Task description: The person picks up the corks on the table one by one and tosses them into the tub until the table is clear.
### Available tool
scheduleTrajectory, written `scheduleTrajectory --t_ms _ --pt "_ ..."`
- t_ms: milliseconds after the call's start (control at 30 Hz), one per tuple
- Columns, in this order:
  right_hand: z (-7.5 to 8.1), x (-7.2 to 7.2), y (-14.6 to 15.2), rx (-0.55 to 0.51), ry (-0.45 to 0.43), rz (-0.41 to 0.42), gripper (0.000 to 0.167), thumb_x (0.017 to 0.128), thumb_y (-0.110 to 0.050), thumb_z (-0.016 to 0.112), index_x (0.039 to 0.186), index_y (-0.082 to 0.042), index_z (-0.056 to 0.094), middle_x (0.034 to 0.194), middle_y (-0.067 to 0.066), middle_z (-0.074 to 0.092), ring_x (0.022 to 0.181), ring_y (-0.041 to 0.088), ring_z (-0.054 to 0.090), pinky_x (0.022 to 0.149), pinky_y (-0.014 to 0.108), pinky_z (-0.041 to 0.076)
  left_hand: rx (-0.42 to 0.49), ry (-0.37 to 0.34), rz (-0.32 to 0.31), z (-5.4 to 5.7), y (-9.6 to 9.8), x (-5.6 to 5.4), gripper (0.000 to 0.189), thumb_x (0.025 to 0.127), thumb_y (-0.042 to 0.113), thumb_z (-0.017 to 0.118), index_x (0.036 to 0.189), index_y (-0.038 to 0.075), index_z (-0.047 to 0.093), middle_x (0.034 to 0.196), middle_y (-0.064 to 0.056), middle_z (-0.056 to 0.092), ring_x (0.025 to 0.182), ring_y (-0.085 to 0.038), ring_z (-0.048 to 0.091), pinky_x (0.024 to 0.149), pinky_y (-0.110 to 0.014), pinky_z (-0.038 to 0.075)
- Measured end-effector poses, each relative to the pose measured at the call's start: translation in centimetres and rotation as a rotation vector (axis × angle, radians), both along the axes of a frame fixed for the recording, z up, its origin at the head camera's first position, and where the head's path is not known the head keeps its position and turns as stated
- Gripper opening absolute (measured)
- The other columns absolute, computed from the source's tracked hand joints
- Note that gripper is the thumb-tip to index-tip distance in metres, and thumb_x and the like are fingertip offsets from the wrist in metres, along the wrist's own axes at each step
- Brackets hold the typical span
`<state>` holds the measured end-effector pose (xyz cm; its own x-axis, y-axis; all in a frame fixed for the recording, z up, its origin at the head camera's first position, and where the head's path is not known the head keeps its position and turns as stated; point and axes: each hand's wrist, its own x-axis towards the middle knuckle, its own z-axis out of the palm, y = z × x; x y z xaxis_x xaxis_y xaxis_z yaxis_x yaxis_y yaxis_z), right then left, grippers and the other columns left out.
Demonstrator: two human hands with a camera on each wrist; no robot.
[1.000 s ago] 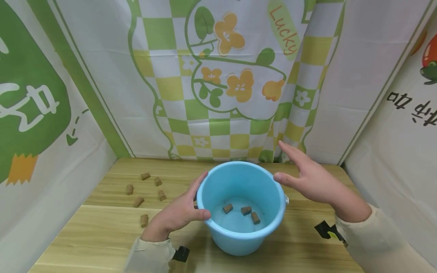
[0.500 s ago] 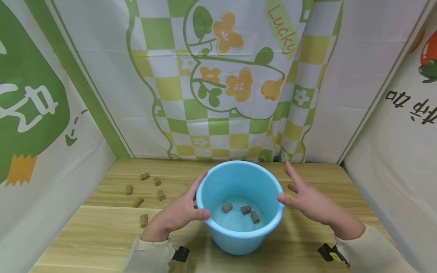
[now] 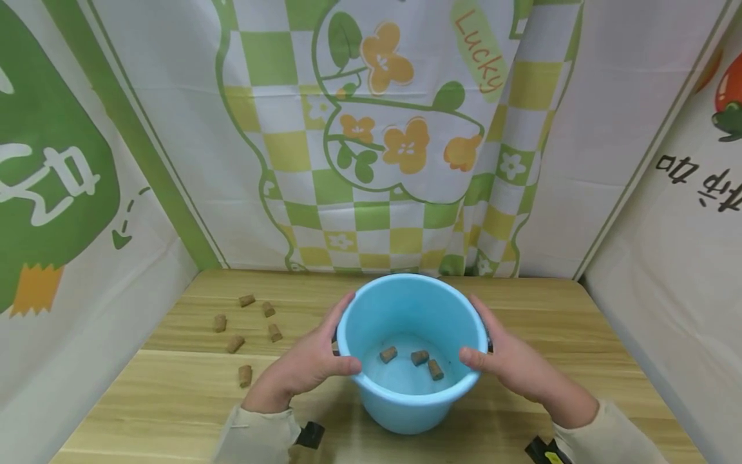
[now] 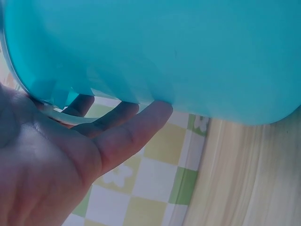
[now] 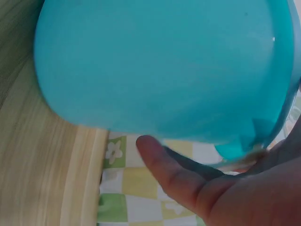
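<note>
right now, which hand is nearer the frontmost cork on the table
Left. The left hand holds the left side of the bucket, right of that cork; the right hand holds its opposite side.

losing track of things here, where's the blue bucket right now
In the head view, the blue bucket stands on the wooden table between the left hand and the right hand, right of the six loose corks.

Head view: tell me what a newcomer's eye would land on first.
Probably the light-blue bucket, gripped at its rim by the left hand and right hand, with three brown corks inside. Next, perhaps, six loose corks on the table, left of it. Behind, a green-and-yellow checked cloth.
</note>
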<state>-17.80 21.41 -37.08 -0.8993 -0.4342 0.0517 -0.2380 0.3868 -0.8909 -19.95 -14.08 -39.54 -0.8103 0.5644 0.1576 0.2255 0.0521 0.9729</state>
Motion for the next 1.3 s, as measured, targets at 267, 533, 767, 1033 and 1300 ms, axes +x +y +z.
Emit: scheduleTrajectory --t_ms 267,533,767,1033,1300 --pt "0.2 0.3 0.5 -0.006 0.045 0.013 0.111 0.086 -0.032 0.081 0.161 -0.012 0.001 0.148 0.031 0.034 0.117 0.039 0.054 0.085 0.043 0.051 -0.029 0.010 0.026 0.1 0.8 0.1 0.119 0.077 0.041 0.086 0.161 0.028 0.003 0.159 -0.012 0.015 0.128 -0.040 0.044 0.099 -0.053 0.043" --pt "0.3 0.0 1.8 -0.087 0.056 0.126 0.120 0.081 -0.033 0.085 0.161 -0.019 -0.003 0.145 0.031 0.036 0.114 0.043 0.054 0.082 0.042 0.054 -0.043 -0.003 0.043 0.2 1.9 0.2 0.119 0.074 0.041 0.089 0.160 0.033 0.007 0.158 -0.007 0.018 0.128 -0.038 0.044 0.100 -0.051 0.042" --pt "0.4 -0.4 2.8 -0.087 0.074 0.178 0.125 0.078 -0.039 0.087 0.161 -0.020 -0.005 0.147 0.031 0.034 0.115 0.046 0.053 0.083 0.047 0.055 -0.065 0.005 0.052 0.3 2.7 0.3 0.121 0.074 0.044 0.088 0.161 0.030 0.005 0.159 -0.010 0.015 0.128 -0.038 0.043 0.100 -0.050 0.042" --pt "0.1 -0.2 3.1 -0.093 0.027 0.182 0.124 0.079 -0.034 0.087 0.161 -0.022 -0.004 0.148 0.033 0.031 0.116 0.047 0.051 0.084 0.047 0.054 -0.112 0.017 0.069 0.4 2.8 0.4 0.120 0.075 0.049 0.086 0.161 0.031 0.004 0.160 -0.006 0.013 0.130 -0.036 0.041 0.099 -0.047 0.042" --pt "0.0 0.1 2.9 -0.054 0.039 0.113 0.118 0.082 -0.034 0.085 0.161 -0.023 -0.001 0.145 0.030 0.038 0.114 0.043 0.054 0.083 0.040 0.054 -0.102 0.040 0.054 0.5 2.8 0.4 0.117 0.076 0.047 0.086 0.160 0.034 0.006 0.161 -0.003 0.012 0.131 -0.033 0.041 0.099 -0.046 0.042"
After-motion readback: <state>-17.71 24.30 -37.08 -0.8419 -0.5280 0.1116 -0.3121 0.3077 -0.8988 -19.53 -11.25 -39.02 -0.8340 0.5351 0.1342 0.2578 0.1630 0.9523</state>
